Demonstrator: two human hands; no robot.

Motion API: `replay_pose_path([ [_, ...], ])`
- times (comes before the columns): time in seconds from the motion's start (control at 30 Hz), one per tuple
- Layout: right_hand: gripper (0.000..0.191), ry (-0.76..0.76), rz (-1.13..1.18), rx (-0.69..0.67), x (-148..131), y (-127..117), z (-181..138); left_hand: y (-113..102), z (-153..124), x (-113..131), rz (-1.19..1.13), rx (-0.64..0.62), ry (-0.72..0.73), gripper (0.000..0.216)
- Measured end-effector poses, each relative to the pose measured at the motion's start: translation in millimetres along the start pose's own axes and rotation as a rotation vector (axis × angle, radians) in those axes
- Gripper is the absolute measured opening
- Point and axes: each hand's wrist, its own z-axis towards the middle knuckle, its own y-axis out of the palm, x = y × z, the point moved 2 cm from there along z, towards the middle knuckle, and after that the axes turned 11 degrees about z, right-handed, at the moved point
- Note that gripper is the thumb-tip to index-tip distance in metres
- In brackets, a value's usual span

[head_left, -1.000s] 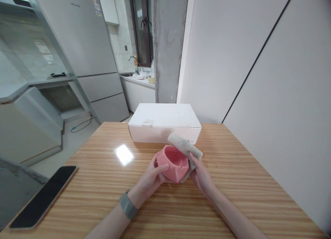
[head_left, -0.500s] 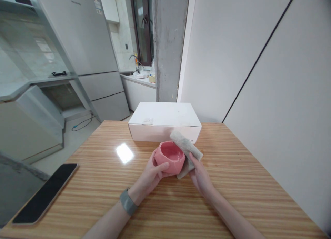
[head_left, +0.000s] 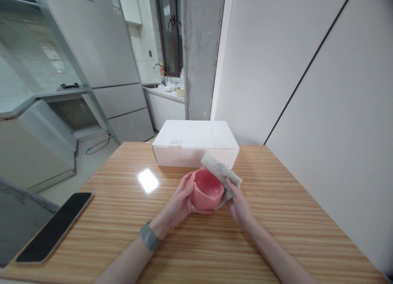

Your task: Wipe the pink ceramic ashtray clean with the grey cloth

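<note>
A pink faceted bowl (head_left: 206, 192) is held just above the wooden table (head_left: 276, 218), its open side tipped toward me. My left hand (head_left: 181, 202) grips it from the left, with the thumb under it and the fingers round its far side. My right hand (head_left: 238, 205) holds a folded grey cloth (head_left: 220, 173) pressed against the bowl's right rim and outer side. A grey band sits on my left wrist (head_left: 149, 237).
A closed white box (head_left: 195, 144) stands just behind the bowl. A black phone (head_left: 55, 226) lies near the table's left edge. A white wall runs along the right side. A fridge, a counter and a sink are in the background on the left.
The bowl has been turned in my left hand, so its opening faces me more. The cloth has shifted slightly along the right rim. The hands stay in nearly the same place.
</note>
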Motion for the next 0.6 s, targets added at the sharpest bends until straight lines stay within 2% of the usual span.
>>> replay_pose_path([
  [0.17,0.035,0.044,0.021,-0.035,-1.1,4.3,-3.4,2.5,-3.4,-6.1,0.038,-0.038,0.017,0.069],
  [0.27,0.035,0.066,0.021,-0.051,1.8,2.1,-2.6,3.3,-4.0,-7.8,0.073,-0.043,-0.006,0.072],
  [0.4,0.036,0.053,0.021,-0.066,4.4,0.2,-0.3,2.9,-2.6,-6.6,0.089,0.039,0.040,0.065],
  [0.6,0.039,0.050,0.010,-0.055,6.2,2.7,-2.9,2.9,0.2,-5.1,0.103,0.158,0.118,0.067],
])
